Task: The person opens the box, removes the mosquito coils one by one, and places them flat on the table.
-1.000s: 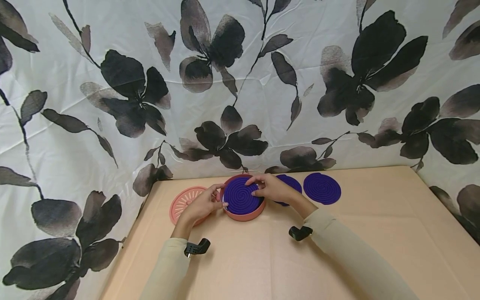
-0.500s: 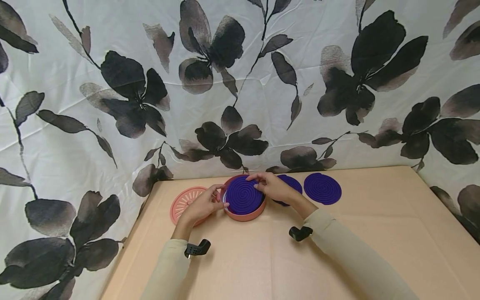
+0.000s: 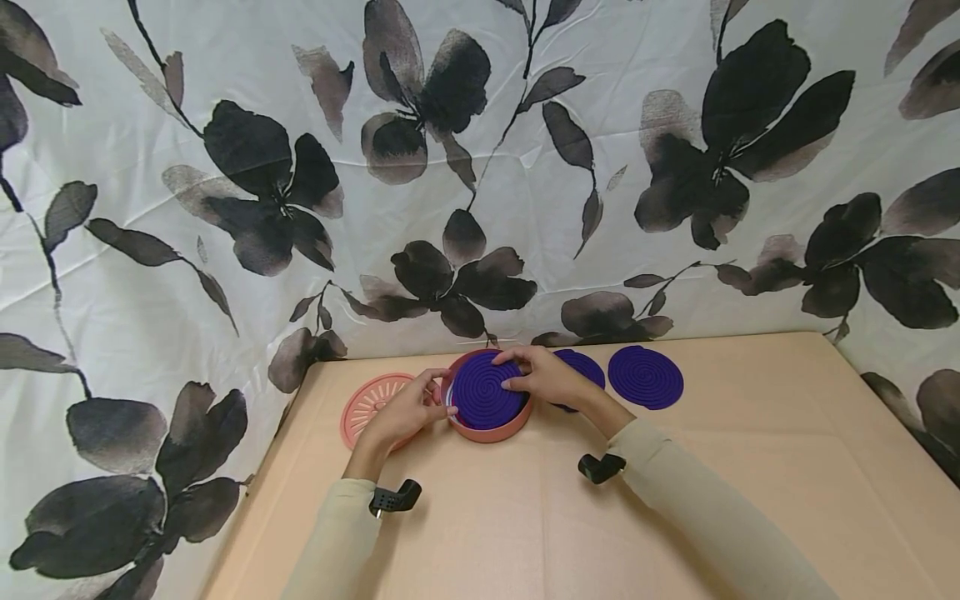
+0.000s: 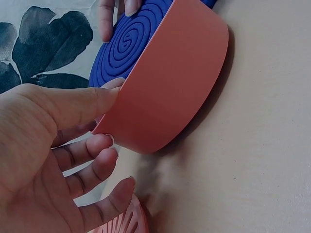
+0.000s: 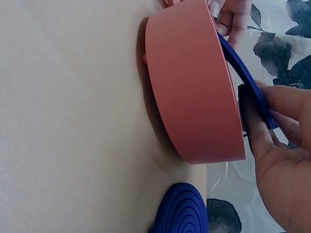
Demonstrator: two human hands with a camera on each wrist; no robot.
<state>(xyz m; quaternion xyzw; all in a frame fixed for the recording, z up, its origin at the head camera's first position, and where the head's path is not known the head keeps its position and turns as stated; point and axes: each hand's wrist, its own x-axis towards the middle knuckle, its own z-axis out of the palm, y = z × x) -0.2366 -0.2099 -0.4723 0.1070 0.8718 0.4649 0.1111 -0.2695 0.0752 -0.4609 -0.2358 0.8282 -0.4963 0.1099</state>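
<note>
A round coral container [image 3: 491, 435] stands near the back of the table. My left hand [image 3: 405, 408] pinches its left rim between thumb and fingers, with the other fingers loosely bent outside in the left wrist view. A blue spiral-grooved coaster [image 3: 483, 392] lies across the container's mouth. My right hand [image 3: 551, 377] pinches that coaster at its right edge. In the right wrist view the coaster [image 5: 245, 77] is bent, its gripped end raised above the rim and one finger underneath. The inside of the container is mostly hidden.
A slotted coral lid [image 3: 367, 400] lies left of the container, partly under my left hand. To the right lie two more blue coasters, one [image 3: 583, 364] partly behind my right hand and one [image 3: 645, 377] in full view. A floral cloth [image 3: 465, 167] hangs behind the table.
My right thumb and fingers shift slightly on the coaster's edge, the thumb showing on its top again. Container, left hand and other coasters stay in place.
</note>
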